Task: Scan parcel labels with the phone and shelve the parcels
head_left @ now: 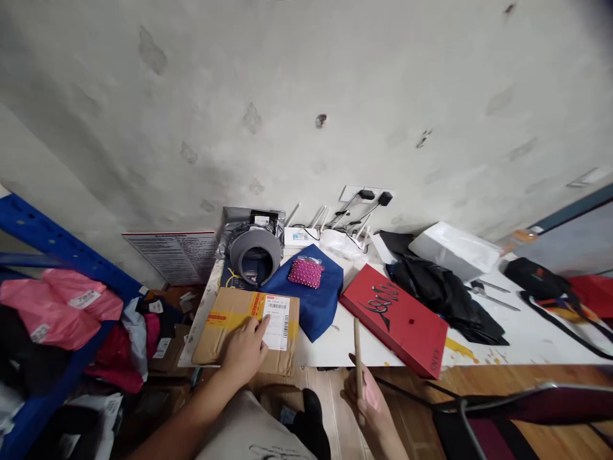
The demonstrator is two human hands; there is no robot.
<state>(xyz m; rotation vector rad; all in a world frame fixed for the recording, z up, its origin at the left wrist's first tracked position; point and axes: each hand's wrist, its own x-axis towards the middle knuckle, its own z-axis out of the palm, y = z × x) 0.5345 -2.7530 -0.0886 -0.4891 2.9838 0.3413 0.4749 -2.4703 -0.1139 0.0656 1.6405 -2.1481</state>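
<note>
My left hand (248, 348) rests on a taped cardboard parcel (215, 335) at the table's front edge. Its index finger is stretched out and touches the edge of the white shipping label (276, 329); nothing is held in it. Lower right of the parcel, my right hand (371, 399) is closed around a long, thin tan object (358, 358) held upright, narrow side towards me. Its kind cannot be made out. Behind the parcel lie a blue cloth-like sheet (313, 313) and a studded magenta pouch (305, 273).
A red box (395, 319) overhangs the table (531, 319) edge. Black plastic bags (431, 294) and a white box (454, 249) lie beyond it. A grey ring-shaped item (237, 252) and routers (301, 237) stand by the wall. Left is a blue shelf (62, 246); lower right, a chair (541, 409).
</note>
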